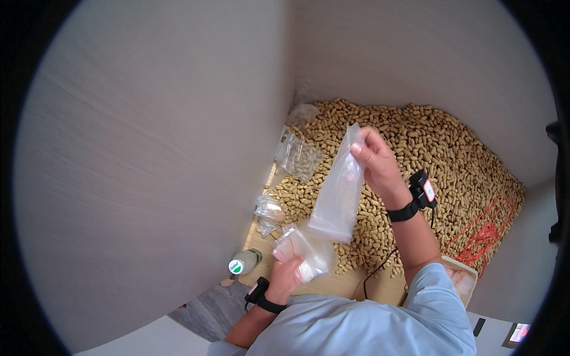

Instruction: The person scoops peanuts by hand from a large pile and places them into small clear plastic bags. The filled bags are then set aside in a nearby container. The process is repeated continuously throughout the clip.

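My right hand (380, 165) is raised over a big heap of unshelled peanuts (409, 133), thumb and fingers pinching the top edge of a clear plastic bag (338, 199). The bag hangs down toward the lower left and looks flat, with nothing visible inside. Lower and to the left, my left hand (287, 275) is closed on a bundle of clear zip bags (309, 252) with a red line along one edge. The hanging bag's lower end comes close to this bundle; whether they touch I cannot tell.
Left of the heap lie a clear bag with peanuts in it (301, 159) and a crumpled clear bag (269, 210). A capped bottle (246, 261) lies nearer. Red string (482, 242) and a pale container (468, 279) are at right. Grey walls (166, 148) rise behind.
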`<state>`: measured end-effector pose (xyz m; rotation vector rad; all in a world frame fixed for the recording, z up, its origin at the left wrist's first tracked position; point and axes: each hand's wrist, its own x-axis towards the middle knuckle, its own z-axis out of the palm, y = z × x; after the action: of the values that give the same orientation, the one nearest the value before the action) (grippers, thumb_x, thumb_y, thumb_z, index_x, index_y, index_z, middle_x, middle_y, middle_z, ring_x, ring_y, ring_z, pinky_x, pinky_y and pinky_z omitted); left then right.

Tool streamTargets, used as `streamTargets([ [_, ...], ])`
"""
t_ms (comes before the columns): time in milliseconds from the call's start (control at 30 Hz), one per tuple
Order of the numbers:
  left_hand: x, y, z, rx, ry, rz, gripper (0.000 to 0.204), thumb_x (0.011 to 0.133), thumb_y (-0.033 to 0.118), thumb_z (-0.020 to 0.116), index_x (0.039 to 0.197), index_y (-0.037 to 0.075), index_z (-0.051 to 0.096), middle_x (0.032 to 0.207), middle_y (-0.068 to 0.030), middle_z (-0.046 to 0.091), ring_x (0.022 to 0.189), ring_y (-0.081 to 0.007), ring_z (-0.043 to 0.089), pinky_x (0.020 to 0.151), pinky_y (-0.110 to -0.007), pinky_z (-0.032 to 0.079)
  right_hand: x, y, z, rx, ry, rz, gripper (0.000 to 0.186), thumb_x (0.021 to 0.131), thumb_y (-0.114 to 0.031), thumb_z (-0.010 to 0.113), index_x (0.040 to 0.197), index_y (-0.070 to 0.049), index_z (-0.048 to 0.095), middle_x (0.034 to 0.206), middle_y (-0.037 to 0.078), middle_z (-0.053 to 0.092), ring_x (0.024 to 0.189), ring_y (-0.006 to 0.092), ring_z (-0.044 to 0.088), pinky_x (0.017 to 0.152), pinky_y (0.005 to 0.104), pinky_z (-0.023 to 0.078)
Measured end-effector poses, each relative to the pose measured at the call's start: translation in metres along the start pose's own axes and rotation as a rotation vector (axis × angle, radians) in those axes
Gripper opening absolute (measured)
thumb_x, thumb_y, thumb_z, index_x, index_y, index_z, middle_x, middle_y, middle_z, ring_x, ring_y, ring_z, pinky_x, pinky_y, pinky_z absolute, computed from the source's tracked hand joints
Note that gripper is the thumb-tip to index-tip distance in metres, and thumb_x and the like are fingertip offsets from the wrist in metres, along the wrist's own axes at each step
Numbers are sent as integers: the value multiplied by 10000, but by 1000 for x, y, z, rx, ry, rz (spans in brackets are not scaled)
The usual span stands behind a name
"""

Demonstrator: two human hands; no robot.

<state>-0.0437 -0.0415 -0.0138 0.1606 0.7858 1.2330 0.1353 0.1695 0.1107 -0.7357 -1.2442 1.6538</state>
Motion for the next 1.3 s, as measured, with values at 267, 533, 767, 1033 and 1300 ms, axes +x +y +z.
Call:
streamTargets([
  [267,33,-19,9,-192,-72,113,495,891,53,432,1369,19,309,1324,-135,459,1210,-269,474,1017,-446,405,-71,94,6,-606,311,76,130,880,-105,575,974,-52,504,767,-26,503,664,59,469,589,210,407],
  [533,25,-23,22,-219,-56,13,503,881,101,468,1357,28,322,1310,-118,461,1188,-253,488,1005,-419,418,-111,79,25,-1245,351,-392,394,767,-129,592,1144,-39,521,1161,208,496,1099,381,457,934,459,368],
  [767,10,-12,30,-150,-158,55,542,898,212,495,1373,49,291,1327,-123,423,1216,-249,450,1028,-415,385,-142,84,56,-976,98,-229,382,840,-183,559,1186,-25,523,1175,200,511,1078,355,487,942,431,385],
  [1033,-4,-3,37,206,-9,192,342,862,20,554,1199,20,491,1119,-81,560,1015,-183,553,866,-327,465,-172,110,70,-840,227,-106,461,893,-241,505,1277,7,448,1228,206,499,1124,341,483,989,419,364],
  [1300,-54,7,90,846,-390,242,440,841,50,520,1265,-19,426,1201,-137,527,1067,-249,539,917,-373,449,-236,99,28,309,525,133,480,950,-314,474,1328,-22,428,1252,118,526,1144,190,509,973,335,410],
])
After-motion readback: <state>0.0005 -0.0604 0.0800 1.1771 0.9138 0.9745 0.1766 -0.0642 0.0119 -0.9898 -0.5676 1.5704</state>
